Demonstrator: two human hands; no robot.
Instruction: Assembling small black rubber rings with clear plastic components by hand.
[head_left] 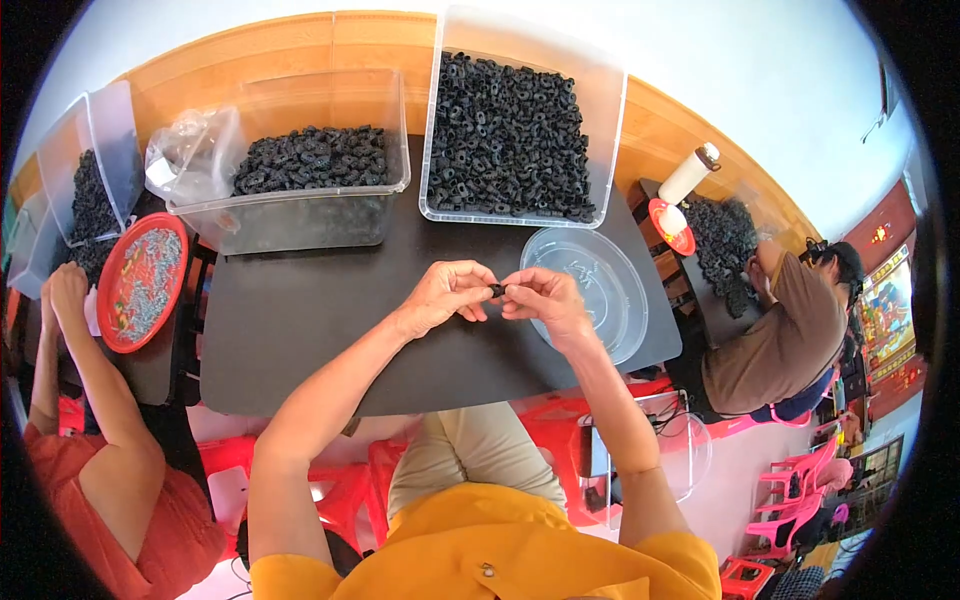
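Observation:
Between the fingertips of both my hands is a small black part [497, 290], held above the dark table [330, 330]. My left hand [449, 297] pinches it from the left, thumb against forefinger. From the other side my right hand [549, 302] grips it the same way. The part's exact shape is mostly covered by my fingers. Just beyond and right of my right hand lies a round clear plastic lid or shallow dish [625, 300], with a few small pale bits on it.
At the back stand a clear bin [432, 205] of loose black parts and another clear bin [300, 200] of dark pieces, a plastic bag [195, 155] at its corner. Co-workers sit left and right. A red tray [118, 325] holds small metal pieces; a white bottle [688, 175] stands right.

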